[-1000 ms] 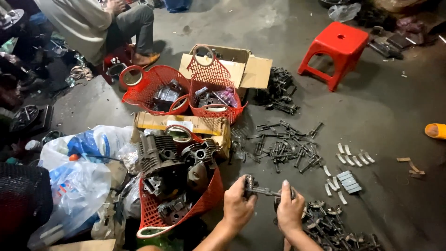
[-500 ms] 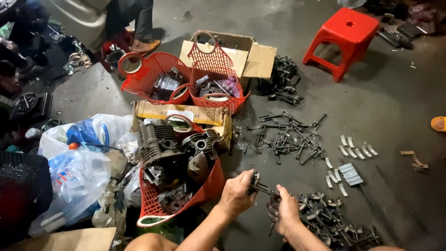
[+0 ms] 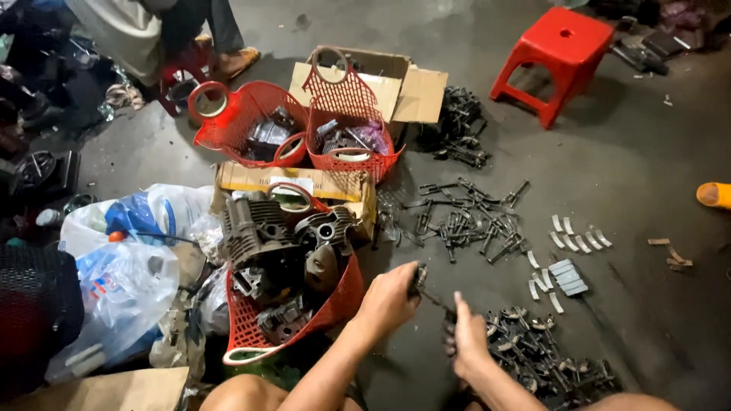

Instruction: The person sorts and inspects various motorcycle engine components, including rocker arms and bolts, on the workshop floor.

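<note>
Both hands have drifted nearer and slightly right across the concrete floor since a moment ago, the dark metal part coming with them. A person's left hand (image 3: 392,293) is closed around one end of that long dark metal part (image 3: 430,293), which slants down to the right hand (image 3: 466,340); whether that hand grips it or only steadies it, fingers partly extended, cannot be told. Just right of the hands lies a heap of dark metal pieces (image 3: 544,354). To their left stands a red basket (image 3: 293,301) loaded with engine cylinders. Farther off, small silver plates (image 3: 567,251) lie in rows, and a red plastic stool (image 3: 560,57) stands at far right.
</note>
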